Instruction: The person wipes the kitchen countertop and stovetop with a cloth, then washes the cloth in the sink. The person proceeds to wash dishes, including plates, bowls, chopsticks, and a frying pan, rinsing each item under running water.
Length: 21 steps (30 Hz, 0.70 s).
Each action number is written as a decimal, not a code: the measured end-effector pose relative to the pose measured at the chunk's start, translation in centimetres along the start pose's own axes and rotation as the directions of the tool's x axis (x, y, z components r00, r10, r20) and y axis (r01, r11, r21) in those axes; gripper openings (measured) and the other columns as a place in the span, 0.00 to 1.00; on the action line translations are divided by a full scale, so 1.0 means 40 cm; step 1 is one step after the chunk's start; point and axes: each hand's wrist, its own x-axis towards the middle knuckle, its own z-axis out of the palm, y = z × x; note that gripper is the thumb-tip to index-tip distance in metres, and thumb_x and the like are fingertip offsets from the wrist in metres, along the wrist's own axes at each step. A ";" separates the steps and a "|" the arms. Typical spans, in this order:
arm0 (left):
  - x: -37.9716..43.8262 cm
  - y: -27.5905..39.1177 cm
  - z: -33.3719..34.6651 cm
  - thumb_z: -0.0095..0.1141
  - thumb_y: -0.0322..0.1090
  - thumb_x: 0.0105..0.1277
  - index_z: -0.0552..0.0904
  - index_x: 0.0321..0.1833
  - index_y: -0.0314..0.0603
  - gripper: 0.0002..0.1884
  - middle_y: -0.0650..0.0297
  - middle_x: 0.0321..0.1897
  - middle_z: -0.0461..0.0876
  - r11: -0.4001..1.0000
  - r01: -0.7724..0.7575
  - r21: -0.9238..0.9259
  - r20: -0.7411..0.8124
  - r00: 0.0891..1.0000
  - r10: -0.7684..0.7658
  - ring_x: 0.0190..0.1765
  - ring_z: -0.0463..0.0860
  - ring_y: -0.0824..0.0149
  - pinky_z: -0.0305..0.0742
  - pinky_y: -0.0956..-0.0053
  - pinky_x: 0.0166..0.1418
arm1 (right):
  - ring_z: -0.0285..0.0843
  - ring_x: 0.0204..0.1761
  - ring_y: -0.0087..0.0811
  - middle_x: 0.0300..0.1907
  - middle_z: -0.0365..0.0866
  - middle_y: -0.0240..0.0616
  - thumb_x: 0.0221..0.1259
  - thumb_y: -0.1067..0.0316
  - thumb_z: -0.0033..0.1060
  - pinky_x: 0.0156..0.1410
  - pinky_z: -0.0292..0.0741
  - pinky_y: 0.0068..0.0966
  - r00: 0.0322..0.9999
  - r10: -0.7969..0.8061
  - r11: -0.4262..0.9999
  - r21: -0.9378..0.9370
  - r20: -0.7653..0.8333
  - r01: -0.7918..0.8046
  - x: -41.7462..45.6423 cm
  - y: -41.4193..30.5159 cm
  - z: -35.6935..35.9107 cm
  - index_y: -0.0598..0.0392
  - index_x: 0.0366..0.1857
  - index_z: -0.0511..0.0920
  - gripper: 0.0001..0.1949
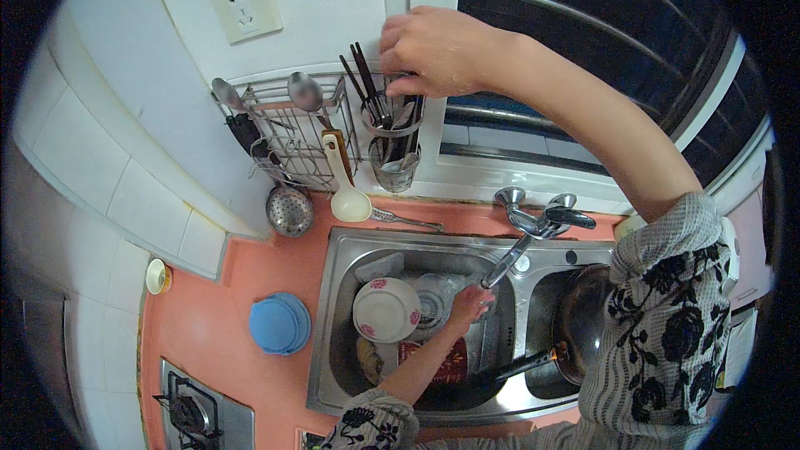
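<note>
My right hand (431, 53) is raised at the top of the wire utensil holder (392, 131) on the wall, its fingers bent down over it; whether they grip something is hidden. Black chopsticks (362, 69), forks and other cutlery stand in that holder. My left hand (472, 305) is over the left sink basin, just under the end of the chrome faucet (509, 262), its fingers curled; I cannot tell whether it holds anything. Beside it in the basin lie a white bowl with pink flowers (386, 310), a clear glass dish (430, 309) and a red item with writing (447, 362).
A pan (581, 325) rests in the right basin, its handle reaching left. Blue plastic bowls (280, 323), a small cup (157, 276) and a gas burner (189, 414) are to the left. A cream ladle (350, 203) and a perforated skimmer (289, 209) hang from the rack (294, 131).
</note>
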 end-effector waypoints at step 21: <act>-0.102 -0.014 -0.139 0.61 0.38 0.55 0.82 0.41 0.48 0.12 0.60 0.39 0.81 0.137 -0.516 0.845 0.404 0.786 0.468 0.48 0.77 0.56 0.66 0.58 0.56 | 0.73 0.47 0.43 0.49 0.70 0.44 0.56 0.70 0.49 0.47 0.75 0.41 0.337 0.199 -0.916 0.296 0.920 -0.269 -0.613 -0.790 0.804 0.45 0.66 0.57 0.30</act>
